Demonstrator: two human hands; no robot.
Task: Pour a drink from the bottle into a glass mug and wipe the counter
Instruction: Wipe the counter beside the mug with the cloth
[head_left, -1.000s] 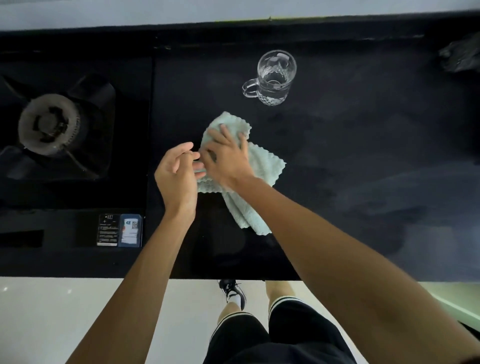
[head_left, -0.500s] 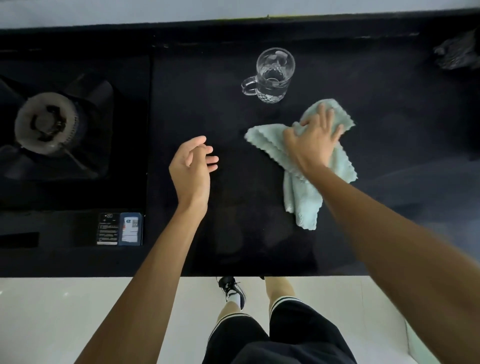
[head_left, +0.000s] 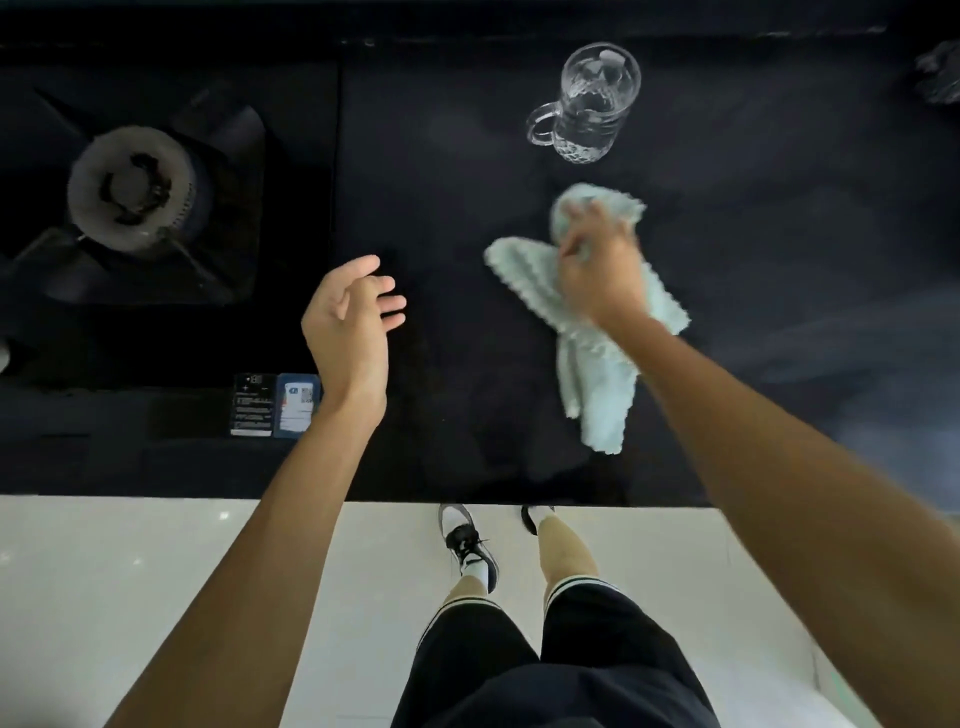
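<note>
One soft, light cloth (head_left: 587, 317) lies bunched on the tabletop (head_left: 441, 208), near the fragile mug (head_left: 587, 104). Right hand (head_left: 597, 270) presses it, fingers blurred, probably bunched; best gripped by gathered folds. Left hand (head_left: 348, 322) hovers, fingers loosely spread.

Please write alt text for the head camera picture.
A person's right hand presses a pale green cloth on a black counter, just below a glass mug. The left hand hovers open beside a gas burner.

A fluffy, scallop-edged cloth (head_left: 597, 358) lies on the dark, faintly glossy counter (head_left: 467, 208), with a clear faceted glass mug (head_left: 589, 104) at twelve o'clock.
</note>
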